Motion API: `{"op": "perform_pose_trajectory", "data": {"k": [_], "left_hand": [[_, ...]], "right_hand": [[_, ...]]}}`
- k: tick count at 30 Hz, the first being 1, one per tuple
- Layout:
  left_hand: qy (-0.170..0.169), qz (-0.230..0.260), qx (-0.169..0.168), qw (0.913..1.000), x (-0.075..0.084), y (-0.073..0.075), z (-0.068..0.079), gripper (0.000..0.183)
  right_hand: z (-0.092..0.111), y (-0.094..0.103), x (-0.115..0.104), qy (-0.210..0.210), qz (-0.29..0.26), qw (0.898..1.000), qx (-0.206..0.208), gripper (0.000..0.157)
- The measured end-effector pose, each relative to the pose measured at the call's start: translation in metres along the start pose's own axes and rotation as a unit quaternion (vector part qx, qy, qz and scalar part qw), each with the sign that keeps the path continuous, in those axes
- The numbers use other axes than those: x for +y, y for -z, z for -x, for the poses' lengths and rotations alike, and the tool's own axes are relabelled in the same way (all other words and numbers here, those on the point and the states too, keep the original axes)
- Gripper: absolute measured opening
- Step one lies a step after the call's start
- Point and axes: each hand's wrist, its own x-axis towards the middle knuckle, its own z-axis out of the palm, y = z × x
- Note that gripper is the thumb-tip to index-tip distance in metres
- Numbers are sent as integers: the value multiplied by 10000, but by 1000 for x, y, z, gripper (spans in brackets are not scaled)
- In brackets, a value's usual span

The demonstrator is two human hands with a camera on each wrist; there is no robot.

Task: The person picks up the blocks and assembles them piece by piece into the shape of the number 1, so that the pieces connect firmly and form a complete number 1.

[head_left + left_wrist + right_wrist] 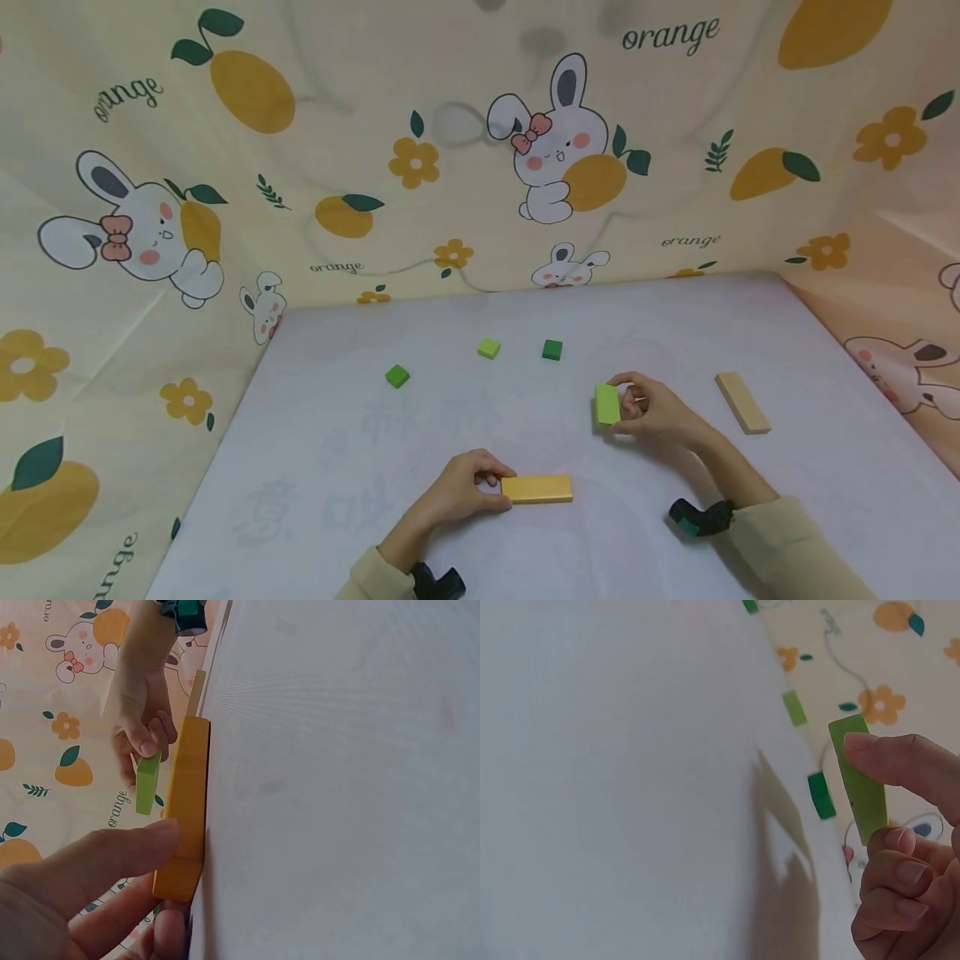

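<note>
A flat yellow-orange block (537, 489) lies lengthwise near the front of the table, and my left hand (467, 486) pinches its left end between thumb and fingers. In the left wrist view the same orange block (186, 802) stays close along the white surface. My right hand (658, 410) holds a light green block (607, 405) between thumb and index finger. The right wrist view shows that green block (860, 780) raised, with a shadow on the table beneath; the other fingers are curled below it.
Toward the back of the white table (337, 442) lie a green block (397, 377), a light green block (489, 348) and a dark green block (552, 350). A plain wooden plank (742, 403) lies right of my right hand. Printed cloth (450, 167) rises behind the table.
</note>
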Motion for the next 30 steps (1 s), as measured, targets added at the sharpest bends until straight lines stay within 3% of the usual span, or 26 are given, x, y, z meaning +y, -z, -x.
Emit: {"op": "perform_pose_trajectory", "data": {"k": [11, 30], "left_hand": [[-39, 94, -15, 9999, 3, 1, 1, 29], [98, 21, -37, 9999, 6, 2, 1, 29]], "right_hand": [[-3, -16, -12, -42, -225, 9996, -134, 66], [-5, -51, -19, 294, -231, 9987, -341, 63]]}}
